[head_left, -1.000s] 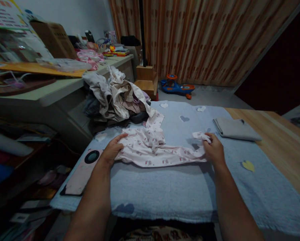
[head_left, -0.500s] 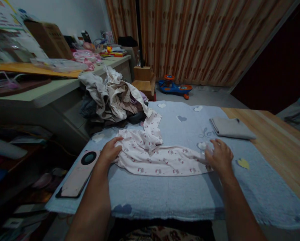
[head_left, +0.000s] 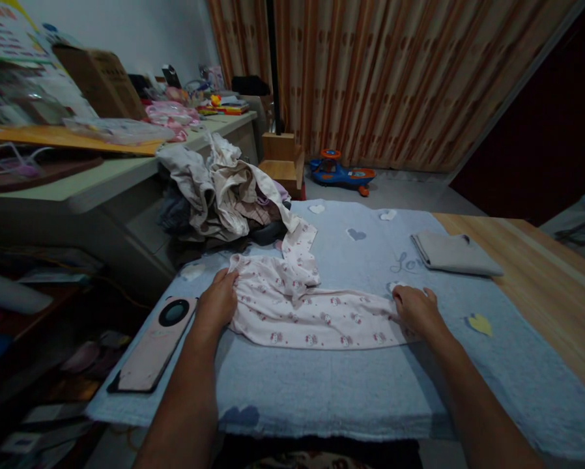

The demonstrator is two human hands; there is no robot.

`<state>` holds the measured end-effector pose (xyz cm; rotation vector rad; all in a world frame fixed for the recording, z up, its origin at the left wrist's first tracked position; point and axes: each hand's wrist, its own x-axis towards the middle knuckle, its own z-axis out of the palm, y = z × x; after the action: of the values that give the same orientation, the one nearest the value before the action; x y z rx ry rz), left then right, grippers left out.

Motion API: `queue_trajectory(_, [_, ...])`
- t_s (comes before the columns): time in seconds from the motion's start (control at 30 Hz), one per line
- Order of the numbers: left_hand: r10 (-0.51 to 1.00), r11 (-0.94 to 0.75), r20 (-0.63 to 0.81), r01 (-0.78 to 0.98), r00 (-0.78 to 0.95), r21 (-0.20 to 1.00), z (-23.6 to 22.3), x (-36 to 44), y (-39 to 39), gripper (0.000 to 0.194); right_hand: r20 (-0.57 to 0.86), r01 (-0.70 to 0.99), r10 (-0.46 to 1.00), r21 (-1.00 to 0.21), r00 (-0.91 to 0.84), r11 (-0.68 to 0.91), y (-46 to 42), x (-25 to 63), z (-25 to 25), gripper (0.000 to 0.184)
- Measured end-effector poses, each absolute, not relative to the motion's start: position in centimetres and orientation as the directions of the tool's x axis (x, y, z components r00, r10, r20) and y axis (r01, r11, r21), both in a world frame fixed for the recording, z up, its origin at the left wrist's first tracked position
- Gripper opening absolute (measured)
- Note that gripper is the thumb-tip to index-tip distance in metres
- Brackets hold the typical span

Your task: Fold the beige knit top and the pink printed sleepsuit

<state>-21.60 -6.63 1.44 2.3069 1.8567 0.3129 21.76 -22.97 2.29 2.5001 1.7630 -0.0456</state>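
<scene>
A pair of pale pink child's trousers with a small cartoon print [head_left: 316, 322] lies on the blue cloth [head_left: 341, 384]. One leg stretches out to the right, and the other is bunched and points away toward the clothes pile. My left hand [head_left: 220, 296] is closed on the gathered waist end at the left. At the far end of the stretched leg, my right hand [head_left: 417, 309] grips the cuff, its fingers bent and partly hiding the hem. Beside my left forearm lies a phone in a pink case [head_left: 150, 348].
A heap of crumpled clothes [head_left: 224, 195] sits at the back left, against the cluttered desk [head_left: 121, 172]. On the right, a folded grey garment [head_left: 456, 253] lies near the bare wooden tabletop [head_left: 561, 280]. A blue ride-on toy [head_left: 341, 172] stands on the floor beyond.
My right hand's fingers have lowered and closed on the trouser cuff. My left hand's fingers have curled further around the waist. The trousers lie almost as before.
</scene>
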Motion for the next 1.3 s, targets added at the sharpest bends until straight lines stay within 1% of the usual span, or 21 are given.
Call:
queue_trajectory(0.1, [0.971,-0.238,0.091,0.932,0.222,0.272,2.0,-21.8,-6.8,0.051,-0.09,0.943,0.939,0.013,0.332,-0.332,-23.1,22.0,3.5,0.031])
queue_trajectory(0.17, [0.969,-0.242,0.107,0.932,0.22,0.27,2.5,-22.1,-7.0,0.051,-0.12,0.939,0.934,-0.035,0.337,-0.343,-23.4,21.8,4.4,0.029])
queue_trajectory(0.27, [0.972,-0.231,0.099,0.942,0.213,0.243,3.4,-22.4,-7.3,0.052,-0.226,0.937,0.931,-0.14,0.285,-0.321,-24.2,21.8,5.7,0.022])
queue_trajectory(0.33, [0.975,-0.218,0.088,0.959,0.205,0.179,4.1,-22.4,-7.6,0.051,-0.298,0.927,0.926,-0.221,0.232,-0.303,-24.7,22.4,6.1,0.017])
queue_trajectory(0.37, [0.976,-0.206,0.103,0.969,0.193,0.135,4.4,-22.3,-7.7,0.051,-0.311,0.921,0.923,-0.24,0.227,-0.307,-24.9,22.8,6.1,0.017])
queue_trajectory(0.43, [0.97,-0.185,0.17,0.981,0.174,0.055,4.9,-21.7,-7.9,0.052,-0.292,0.917,0.923,-0.235,0.25,-0.323,-24.9,23.5,6.1,0.023])
queue_trajectory(0.5, [0.955,-0.198,0.228,0.98,0.19,0.016,5.0,-20.7,-7.9,0.053,-0.248,0.927,0.933,-0.204,0.263,-0.315,-24.3,23.7,6.1,0.034])
queue_trajectory(0.6, [0.925,-0.32,0.225,0.947,0.305,0.035,4.3,-18.7,-7.4,0.053,-0.223,0.95,0.954,-0.194,0.201,-0.245,-22.3,22.1,6.3,0.042])
queue_trajectory(0.63, [0.909,-0.371,0.222,0.927,0.352,0.051,3.9,-18.1,-7.2,0.053,-0.217,0.955,0.961,-0.202,0.173,-0.218,-21.3,21.2,6.3,0.042])
queue_trajectory(0.7, [0.88,-0.44,0.239,0.894,0.411,0.083,2.9,-16.9,-6.7,0.05,-0.205,0.962,0.977,-0.249,0.06,-0.111,-19.1,18.8,6.4,0.04])
queue_trajectory(0.73, [0.87,-0.456,0.256,0.885,0.421,0.097,2.3,-16.4,-6.5,0.048,-0.226,0.964,0.974,-0.253,0.024,-0.082,-17.8,17.7,6.3,0.039])
queue_trajectory(0.83, [0.875,-0.442,0.283,0.887,0.393,0.135,0.5,-15.4,-6.2,0.046,-0.199,0.961,0.978,-0.275,-0.067,0.01,-13.7,14.5,5.5,0.034])
queue_trajectory(0.9, [0.886,-0.425,0.271,0.892,0.376,0.152,-0.6,-15.1,-6.2,0.05,-0.145,0.96,0.987,-0.28,-0.067,0.024,-11.1,12.7,4.9,0.033])
queue_trajectory(1.07, [0.893,-0.421,0.241,0.893,0.379,0.159,-2.2,-15.2,-6.4,0.053,-0.041,0.955,0.999,-0.296,-0.02,0.007,-6.3,9.0,3.4,0.057])
queue_trajectory(1.13, [0.892,-0.425,0.243,0.891,0.382,0.16,-2.2,-15.2,-6.5,0.053,-0.035,0.956,0.999,-0.291,0.016,-0.026,-5.4,7.8,3.0,0.061])
queue_trajectory(1.17, [0.892,-0.426,0.243,0.89,0.382,0.163,-2.2,-15.2,-6.5,0.054,-0.042,0.957,0.999,-0.288,0.028,-0.039,-5.0,7.3,2.9,0.057])
queue_trajectory(1.27, [0.897,-0.418,0.233,0.89,0.375,0.18,-1.9,-15.2,-6.5,0.055,-0.062,0.956,0.997,-0.287,0.04,-0.056,-4.7,6.9,3.2,0.036])
queue_trajectory(1.3, [0.9,-0.415,0.228,0.891,0.372,0.185,-1.8,-15.1,-6.6,0.056,-0.057,0.955,0.997,-0.289,0.047,-0.062,-4.8,7.1,3.5,0.032])
